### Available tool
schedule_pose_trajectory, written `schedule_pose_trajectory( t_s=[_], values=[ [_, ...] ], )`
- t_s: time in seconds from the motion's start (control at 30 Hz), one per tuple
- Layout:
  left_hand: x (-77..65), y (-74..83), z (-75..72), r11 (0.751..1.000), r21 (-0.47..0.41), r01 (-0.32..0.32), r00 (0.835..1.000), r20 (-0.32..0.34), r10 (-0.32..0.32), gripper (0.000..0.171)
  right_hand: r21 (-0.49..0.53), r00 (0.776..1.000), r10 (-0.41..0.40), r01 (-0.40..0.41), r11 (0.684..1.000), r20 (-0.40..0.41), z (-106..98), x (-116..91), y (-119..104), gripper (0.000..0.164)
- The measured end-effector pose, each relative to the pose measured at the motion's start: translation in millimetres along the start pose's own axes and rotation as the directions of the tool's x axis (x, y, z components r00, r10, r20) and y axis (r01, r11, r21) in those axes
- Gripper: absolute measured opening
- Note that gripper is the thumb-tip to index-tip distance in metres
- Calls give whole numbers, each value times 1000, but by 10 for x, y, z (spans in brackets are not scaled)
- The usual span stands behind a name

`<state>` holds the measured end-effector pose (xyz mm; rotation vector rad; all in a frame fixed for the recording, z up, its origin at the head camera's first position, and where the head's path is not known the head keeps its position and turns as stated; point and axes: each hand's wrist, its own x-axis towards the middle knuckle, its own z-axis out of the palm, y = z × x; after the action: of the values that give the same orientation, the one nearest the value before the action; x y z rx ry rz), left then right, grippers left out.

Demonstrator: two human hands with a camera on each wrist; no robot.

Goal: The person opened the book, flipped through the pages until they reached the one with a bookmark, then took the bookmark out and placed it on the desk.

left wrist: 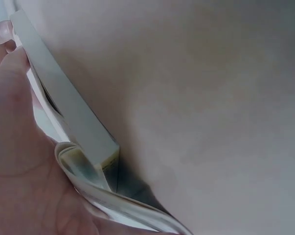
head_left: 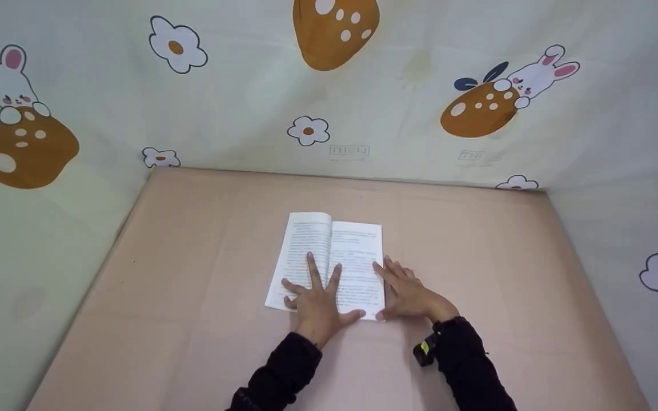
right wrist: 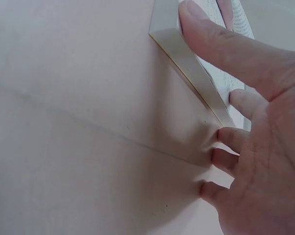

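Observation:
A thick paperback book (head_left: 357,242) lies open on the table, with printed text on both pages. Spread wide across its lower middle, my left hand (head_left: 317,308) presses on the pages with straight fingers. My right hand (head_left: 412,297) is at the book's right edge. In the right wrist view, the thumb and index finger of the right hand (right wrist: 264,112) touch the page, while the other fingers reach down to the table beside the page block (right wrist: 186,63). The left wrist view shows the book's edge (left wrist: 64,88) side-on, with some lower pages curling up near the palm.
The table (head_left: 192,240) has a plain pinkish-beige covering. Cloth walls (head_left: 237,97) printed with rabbits and flowers stand at its back and sides. A small black device (head_left: 424,350) sits at the right wrist, by the dark sleeve.

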<state>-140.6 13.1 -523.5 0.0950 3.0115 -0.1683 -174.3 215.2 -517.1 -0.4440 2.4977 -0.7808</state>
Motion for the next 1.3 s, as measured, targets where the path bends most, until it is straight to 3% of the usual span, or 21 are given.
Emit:
schedule_pose_trajectory(
  t_s=[0.33,0.67,0.93,1.1,1.3],
  values=[
    [-3,-20,31,1000,-2,-28,998,-49,28,102,0,997,-29,29,1000,-72,69,6,10,106],
    [-34,-42,-3,998,36,-48,997,-56,50,97,-41,981,18,-27,999,-192,169,37,-25,119],
    [-34,-70,-50,996,0,-85,996,-19,85,105,-135,972,-37,5,991,-231,222,49,-41,98],
    [-26,-95,-76,993,-34,-115,993,13,116,108,-142,970,-28,-6,990,-240,228,56,-58,88],
    [4,-128,-50,990,7,-142,989,-32,142,98,-110,979,8,-31,993,-203,210,80,-72,91]
  ],
)
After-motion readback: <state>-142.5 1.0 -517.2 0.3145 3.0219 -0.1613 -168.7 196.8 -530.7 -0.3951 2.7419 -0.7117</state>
